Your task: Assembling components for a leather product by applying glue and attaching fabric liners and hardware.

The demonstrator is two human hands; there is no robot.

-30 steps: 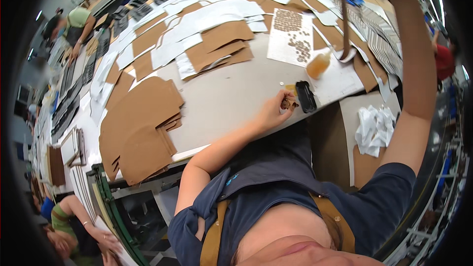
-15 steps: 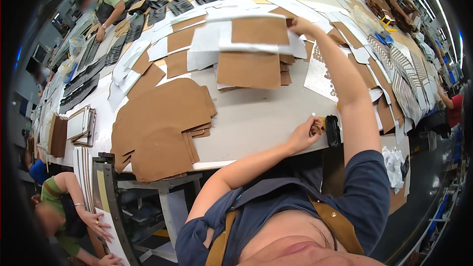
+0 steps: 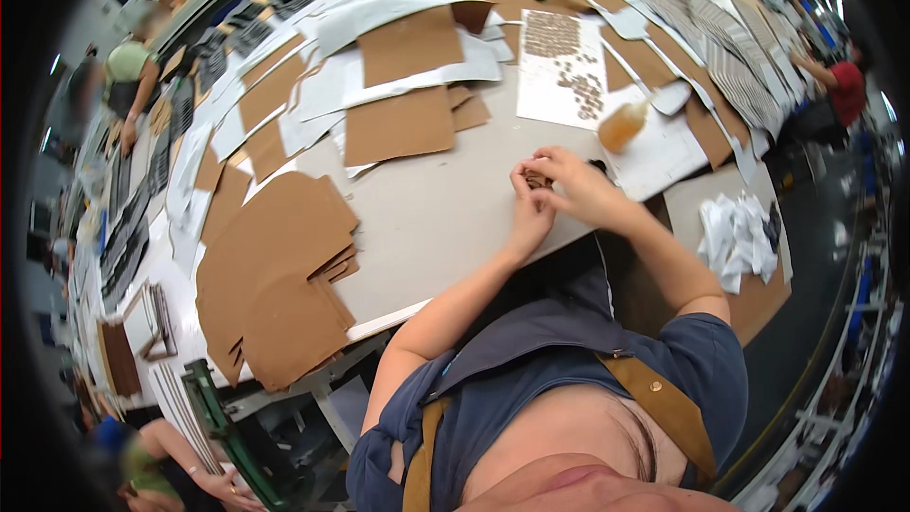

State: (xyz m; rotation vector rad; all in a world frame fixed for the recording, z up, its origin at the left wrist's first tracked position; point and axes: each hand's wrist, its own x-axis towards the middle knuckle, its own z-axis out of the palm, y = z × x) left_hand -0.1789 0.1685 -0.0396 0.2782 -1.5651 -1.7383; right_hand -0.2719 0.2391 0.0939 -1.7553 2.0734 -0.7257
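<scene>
My left hand point(image 3: 533, 218) is closed around a small bunch of brown pieces point(image 3: 538, 180), held just over the near part of the table. Against it, my right hand point(image 3: 580, 188) has its fingertips closed on the same pieces; the fingers hide much of them. Beyond my hands lies a white sheet point(image 3: 533, 95) bearing many small brown pieces point(image 3: 580, 95), some in tidy rows and some scattered. Beside the sheet stands a bottle of amber liquid point(image 3: 621, 128). A black object point(image 3: 597, 167) shows partly behind my right hand.
Brown panels point(image 3: 270, 275) are stacked at the table's left. Brown rectangular panels point(image 3: 398, 128) and white sheets point(image 3: 327, 100) overlap farther back. Striped pieces point(image 3: 711, 47) lie at far right. Crumpled white material point(image 3: 737, 237) sits at right. Co-workers point(image 3: 128, 66) are around.
My right hand has come back from the far brown panels to meet my left hand. My left hand has moved left and away from me. The view has turned, showing the amber bottle.
</scene>
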